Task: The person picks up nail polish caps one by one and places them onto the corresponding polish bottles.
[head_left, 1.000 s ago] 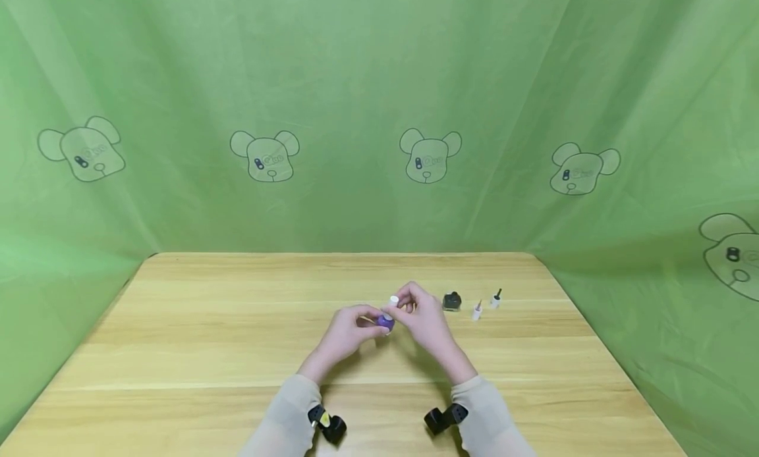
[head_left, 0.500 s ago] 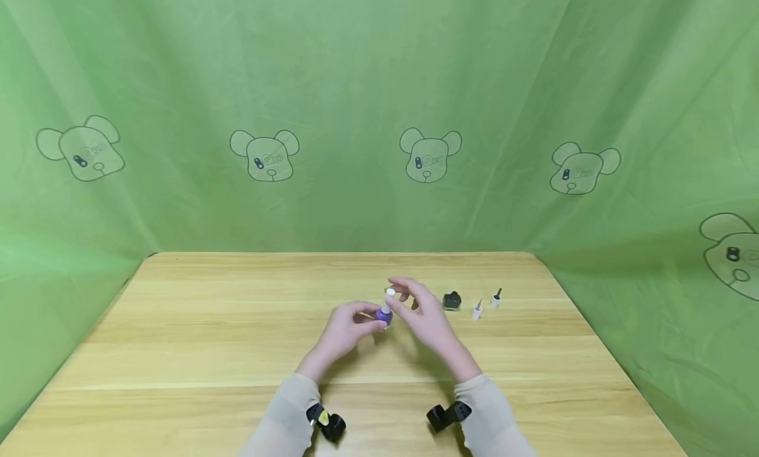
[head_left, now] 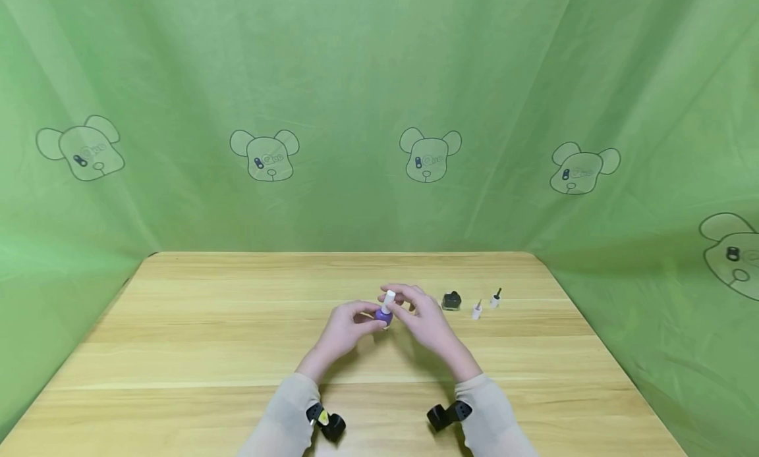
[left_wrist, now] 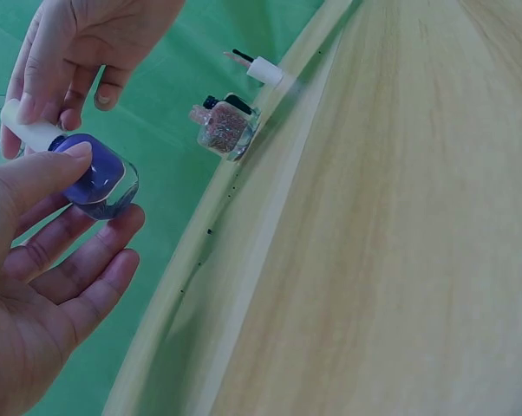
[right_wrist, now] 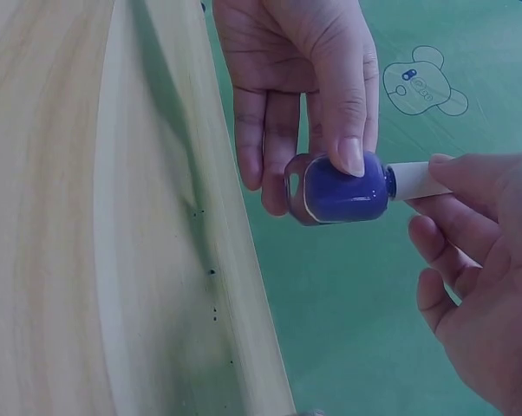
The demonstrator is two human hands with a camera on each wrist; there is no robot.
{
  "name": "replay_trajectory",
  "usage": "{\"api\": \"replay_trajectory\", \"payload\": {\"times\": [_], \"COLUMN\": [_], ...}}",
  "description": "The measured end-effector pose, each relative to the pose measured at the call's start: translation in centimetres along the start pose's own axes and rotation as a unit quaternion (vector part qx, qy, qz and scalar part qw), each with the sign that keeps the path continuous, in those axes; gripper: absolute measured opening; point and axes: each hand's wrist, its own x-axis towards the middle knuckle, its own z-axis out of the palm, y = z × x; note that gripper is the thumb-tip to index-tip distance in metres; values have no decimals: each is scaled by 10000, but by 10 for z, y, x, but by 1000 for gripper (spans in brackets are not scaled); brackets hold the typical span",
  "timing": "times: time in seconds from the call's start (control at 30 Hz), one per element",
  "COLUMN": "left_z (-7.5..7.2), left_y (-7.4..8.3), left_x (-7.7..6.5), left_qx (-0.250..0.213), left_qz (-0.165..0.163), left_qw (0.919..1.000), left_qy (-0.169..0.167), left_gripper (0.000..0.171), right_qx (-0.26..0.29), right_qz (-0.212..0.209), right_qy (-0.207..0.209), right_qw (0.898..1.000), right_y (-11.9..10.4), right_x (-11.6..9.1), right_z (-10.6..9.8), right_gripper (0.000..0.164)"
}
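Note:
My left hand (head_left: 344, 328) holds a nail polish bottle (head_left: 383, 317) of purple polish, thumb on one side and fingers on the other, above the table. A white cap (head_left: 388, 300) sits on the bottle's neck, and my right hand (head_left: 428, 319) pinches it between thumb and fingers. In the right wrist view the purple bottle (right_wrist: 346, 189) lies sideways across the picture, its clear glass base at the left. A narrow dark band shows between the bottle and the white cap (right_wrist: 417, 180). Whatever is inside the neck is hidden.
Right of my hands stands a dark nail polish bottle (head_left: 452, 301) without a cap. Two white brush caps (head_left: 477, 310) stand beside it, brushes up. The left wrist view also shows a pink glitter bottle (left_wrist: 225, 128). Small dark specks (right_wrist: 212, 272) dot the wooden table.
The white cap has come down from above the bottle's mouth onto its neck. My right hand's fingers have shifted around the cap, while my left hand has hardly moved.

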Motion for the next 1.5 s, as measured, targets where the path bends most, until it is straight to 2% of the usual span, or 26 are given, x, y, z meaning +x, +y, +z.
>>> {"api": "replay_trajectory", "payload": {"times": [0.3, 0.43, 0.8, 0.97, 1.2, 1.4, 1.5], "left_z": [0, 2, 5, 6, 6, 6, 7], "left_y": [0, 1, 3, 1, 0, 0, 0], "left_x": [-1, -1, -2, -1, 0, 0, 0], "left_qx": [-24, -64, 21, 1, -25, 172, 198], "left_qz": [-45, -44, -6, -36, 46, 95, 131], "left_qw": [10000, 10000, 10000, 10000, 10000, 9998, 9997], "left_qy": [-39, -28, -80, -64, -16, -65, -95], "left_gripper": [28, 29, 28, 28, 28, 27, 27], "right_qx": [71, 164, 313, 301, 389, 683, 742], "right_qz": [290, 286, 496, 389, -89, -41, 78], "right_qy": [446, 723, 1067, 939, 511, -139, -283], "right_qw": [9986, 9968, 9926, 9944, 9979, 9976, 9968], "right_y": [-1, -1, -2, 0, 5, 7, 7], "right_x": [0, 0, -1, 0, 0, 0, 0], "right_z": [3, 6, 12, 9, 2, -1, -2], "right_gripper": [23, 21, 30, 35, 43, 41, 38]}}
